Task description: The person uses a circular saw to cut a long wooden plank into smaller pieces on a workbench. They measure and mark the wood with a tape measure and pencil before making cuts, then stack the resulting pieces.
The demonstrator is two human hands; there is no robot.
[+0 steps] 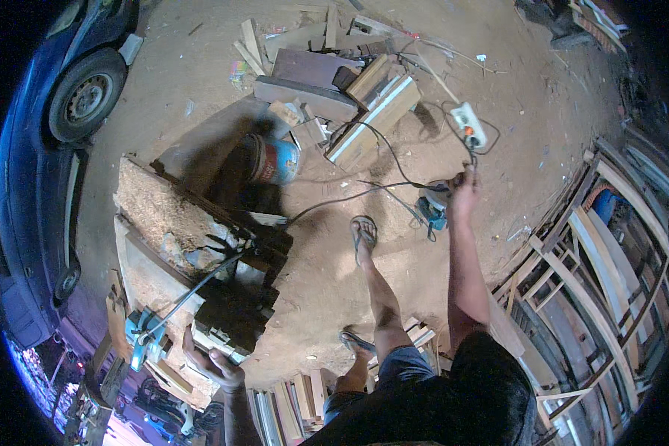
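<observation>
My right hand (464, 195) is stretched forward, its fingers closed around a black power cord (473, 157) just below a white power strip (468, 125). The strip has an orange switch, and a thin loop of cable lies around it. Beside this hand is a blue corded power tool (432, 213), partly hidden. My left hand (217, 366) rests at the near edge of a sawdust-covered workbench (163, 212), thumb and fingers apart. Close to it, a blue power planer (145, 338) sits on the bench, its cord running across the top.
Timber offcuts (308, 97) are heaped ahead, next to a blue and red bucket (275, 160). A dark cable (334, 199) crosses the dirt floor by my sandalled foot (364, 236). Wooden frames (572, 282) stack at right; a blue car (33, 186) stands at left.
</observation>
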